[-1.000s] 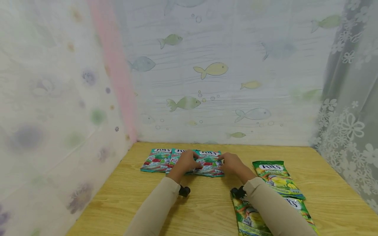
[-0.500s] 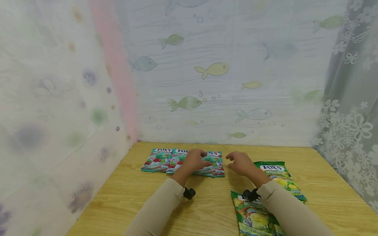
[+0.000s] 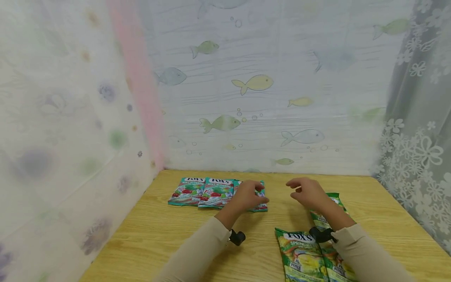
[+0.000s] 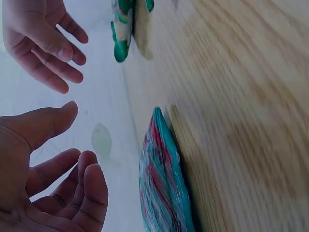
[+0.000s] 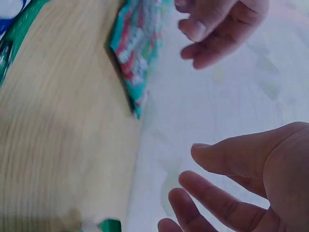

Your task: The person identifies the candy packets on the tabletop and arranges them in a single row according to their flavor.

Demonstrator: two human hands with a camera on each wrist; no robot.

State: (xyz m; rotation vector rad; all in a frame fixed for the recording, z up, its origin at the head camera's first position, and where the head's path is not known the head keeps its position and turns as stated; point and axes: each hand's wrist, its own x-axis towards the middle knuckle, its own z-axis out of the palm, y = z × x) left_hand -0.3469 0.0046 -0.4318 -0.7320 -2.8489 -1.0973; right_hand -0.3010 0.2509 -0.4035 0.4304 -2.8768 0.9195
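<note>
Both your hands released, teal row at centre

Your left hand [image 3: 248, 196] hovers near the centre of the head frame, its grip released, fingers loosely bent and thumb apart. In that view it covers part of the rightmost teal bag [image 3: 258, 208], though the left wrist view shows a gap between them. The middle teal bag [image 3: 215, 194] and leftmost teal bag [image 3: 187, 192] continue the row leftward on the bench [image 3: 169, 235].

Your right hand [image 3: 310, 194] hangs right of centre, its grip likewise released, fingers gently curved. Below it, your forearm partly hides the rear green bag [image 3: 318, 220]. Two more lie side by side at the lower right: the front green bag [image 3: 301, 254] and its neighbour, partly behind your sleeve [image 3: 370, 250].
</note>
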